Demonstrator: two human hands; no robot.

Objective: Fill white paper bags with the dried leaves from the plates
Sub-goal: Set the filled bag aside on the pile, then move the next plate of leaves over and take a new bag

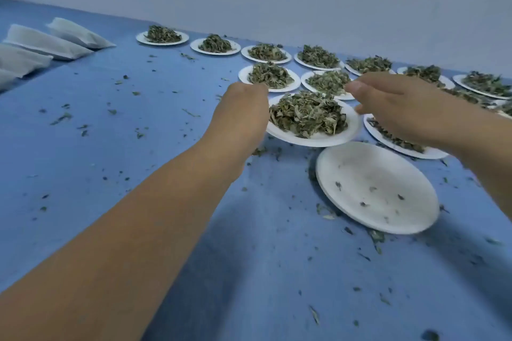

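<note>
A white plate heaped with dried leaves [318, 139] sits in the middle of the blue table between my two hands. My left hand [243, 111] is at the plate's left rim with curled fingers that hold it; the fingertips are hidden. My right hand [396, 111] is at the right rim, fingertips touching the edge and the thumb spread apart above it. An empty white plate [376, 188] with a few crumbs lies nearer to me on the right. Several filled white paper bags [47, 43] lie at the far left.
Several more white plates of dried leaves [270, 76] stand in rows behind and to the right, up to the pale wall [249, 3]. Leaf crumbs are scattered over the blue table cover [124, 124].
</note>
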